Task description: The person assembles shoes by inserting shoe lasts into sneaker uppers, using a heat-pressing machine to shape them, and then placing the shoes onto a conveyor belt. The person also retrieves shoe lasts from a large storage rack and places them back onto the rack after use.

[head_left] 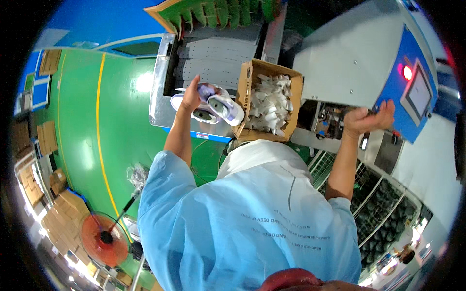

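Note:
My left hand (192, 99) is at the conveyor's near end, thumb raised and fingers closed around a white and lilac sneaker (225, 109). Right beside it, partly covered by that hand, is a second sneaker (204, 115) of the same kind. Both have dark openings facing up. A cardboard box (246, 85) full of crumpled white pieces (272, 104) stands just right of the shoes. Away to the right, my right hand (368, 119) is held palm up in front of a machine, its fingers stretched out and nothing in it.
The grey conveyor (213, 53) runs away under a green fringed curtain (218, 13). At right stands a white and blue machine (340, 58) with a screen (418, 94) and a lit red lamp (407, 72). A wire cart (378, 203) of dark items and a red fan (104, 237) stand nearby.

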`<state>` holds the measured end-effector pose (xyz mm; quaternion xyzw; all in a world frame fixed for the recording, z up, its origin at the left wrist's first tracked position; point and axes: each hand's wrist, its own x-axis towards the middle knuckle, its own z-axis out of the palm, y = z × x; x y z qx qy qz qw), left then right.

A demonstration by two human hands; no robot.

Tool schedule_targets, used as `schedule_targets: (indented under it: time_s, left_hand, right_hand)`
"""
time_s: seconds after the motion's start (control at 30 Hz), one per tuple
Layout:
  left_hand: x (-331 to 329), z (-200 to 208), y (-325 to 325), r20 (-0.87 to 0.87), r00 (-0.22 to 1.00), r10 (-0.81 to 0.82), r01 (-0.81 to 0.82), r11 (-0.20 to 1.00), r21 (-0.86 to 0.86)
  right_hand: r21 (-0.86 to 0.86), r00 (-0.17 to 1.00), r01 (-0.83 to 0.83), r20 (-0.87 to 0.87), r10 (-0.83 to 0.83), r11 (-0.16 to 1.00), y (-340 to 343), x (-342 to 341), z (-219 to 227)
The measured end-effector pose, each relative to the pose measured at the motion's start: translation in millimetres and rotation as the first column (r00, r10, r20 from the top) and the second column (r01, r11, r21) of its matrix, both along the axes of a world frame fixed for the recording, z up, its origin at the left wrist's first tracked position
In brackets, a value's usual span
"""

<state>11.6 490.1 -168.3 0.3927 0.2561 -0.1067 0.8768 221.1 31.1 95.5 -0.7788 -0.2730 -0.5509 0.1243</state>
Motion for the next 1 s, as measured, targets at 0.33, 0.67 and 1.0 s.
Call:
schedule_targets:
  time_s: [0.33,0.67,1.0]
  left_hand:
    - [-18,-25,24,-0.299,0.949,-0.104,0.254,0.813,0.524]
    - [-11,41,-59,-0.416,0.720,-0.556,0.535,0.063,0.843]
    - [38,80,-109,-0.496,0.293,-0.817,0.319,-0.405,0.857]
  right_hand:
    - [0.334,0.767,0.002,-0.606,0.213,0.943,-4,-99,16]
    - [-0.117,-0.131,0.031,-0.985,-0.112,0.993,-137,-279,-132]
    - [-0.144,-0.212,0.419,-0.976,-0.057,0.897,-225,-347,-90]
